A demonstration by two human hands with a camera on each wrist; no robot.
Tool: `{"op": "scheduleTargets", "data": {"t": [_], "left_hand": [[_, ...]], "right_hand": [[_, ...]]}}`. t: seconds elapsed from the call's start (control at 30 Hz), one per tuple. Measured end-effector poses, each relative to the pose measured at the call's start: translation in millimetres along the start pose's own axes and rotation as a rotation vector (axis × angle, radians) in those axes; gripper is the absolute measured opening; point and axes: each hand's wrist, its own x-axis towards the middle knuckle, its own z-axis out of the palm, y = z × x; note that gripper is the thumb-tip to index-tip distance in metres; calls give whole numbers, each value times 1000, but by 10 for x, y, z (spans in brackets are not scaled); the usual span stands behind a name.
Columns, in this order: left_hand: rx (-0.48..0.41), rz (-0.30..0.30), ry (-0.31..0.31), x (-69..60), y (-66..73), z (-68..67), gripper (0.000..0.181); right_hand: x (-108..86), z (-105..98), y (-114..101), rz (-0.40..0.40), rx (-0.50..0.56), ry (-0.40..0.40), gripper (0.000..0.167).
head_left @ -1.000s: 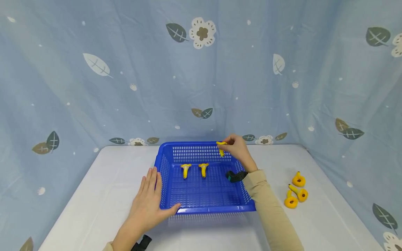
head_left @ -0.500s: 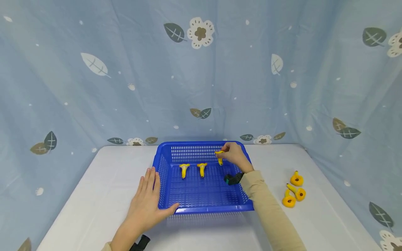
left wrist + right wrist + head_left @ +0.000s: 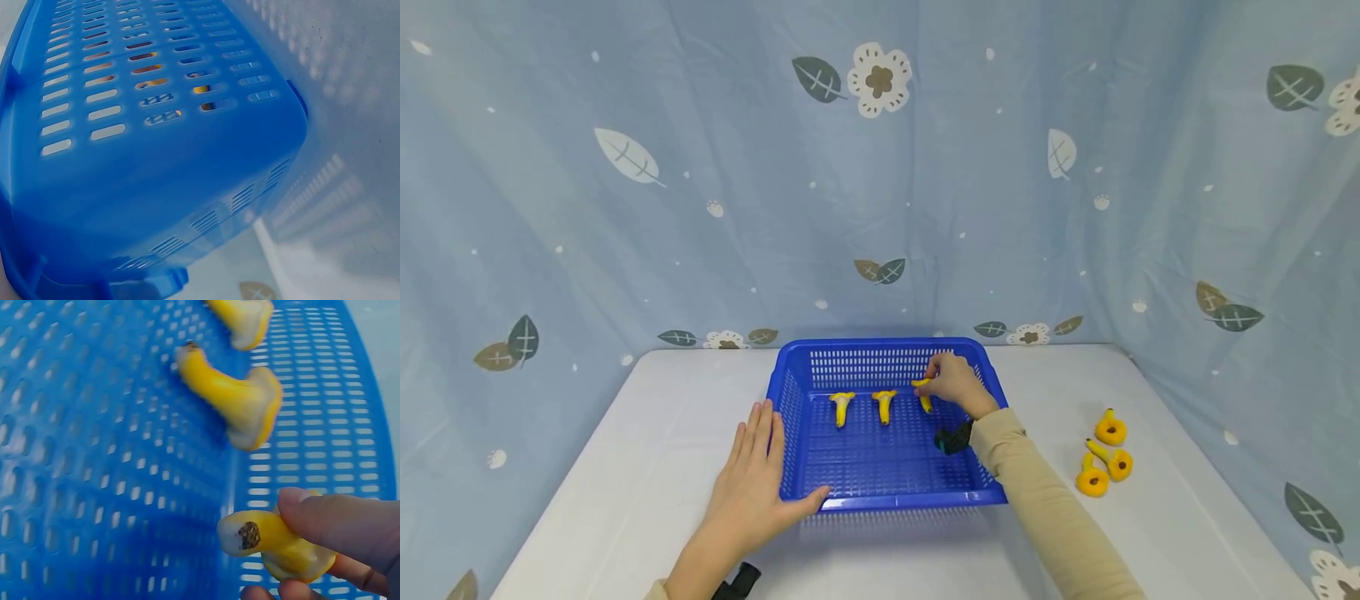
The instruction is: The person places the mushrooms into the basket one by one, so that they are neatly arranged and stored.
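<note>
In the head view, a blue plastic basket [image 3: 887, 502] with slotted walls stands on the white table. Two yellow mushrooms, a left one [image 3: 842, 408] and a middle one [image 3: 884, 406], lie in its back part, stems toward the front. To their right, my right hand [image 3: 957, 385] pinches a third yellow mushroom [image 3: 265, 532] between thumb and fingers, low inside the basket. The right wrist view shows its dark stem tip; the fingers partly cover its cap. My left hand [image 3: 748, 483] rests with straight fingers along the basket's left side, thumb spread toward the front rim.
Right of the basket, three more yellow mushrooms lie close together on the table: a back one [image 3: 1110, 428], a middle one [image 3: 1118, 463] and a front one [image 3: 1092, 481]. A blue patterned curtain [image 3: 880, 192] hangs behind and beside the table [image 3: 677, 400].
My right hand has lowered the yellow mushroom from the height of the back rim down into the basket, beside the other two. My left hand has stayed in place.
</note>
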Motion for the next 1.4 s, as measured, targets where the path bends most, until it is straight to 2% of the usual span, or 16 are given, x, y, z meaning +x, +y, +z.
{"op": "scheduleTargets", "data": {"t": [0.27, 0.73, 1.4], "left_hand": [[11, 6, 13, -10, -24, 25, 120], [5, 4, 6, 15, -7, 6, 119], [4, -2, 12, 11, 1, -3, 119]], "right_hand": [[-1, 94, 2, -12, -58, -14, 32], [-12, 160, -26, 40, -178, -73, 30], [-20, 139, -35, 37, -158, -95, 32]]}}
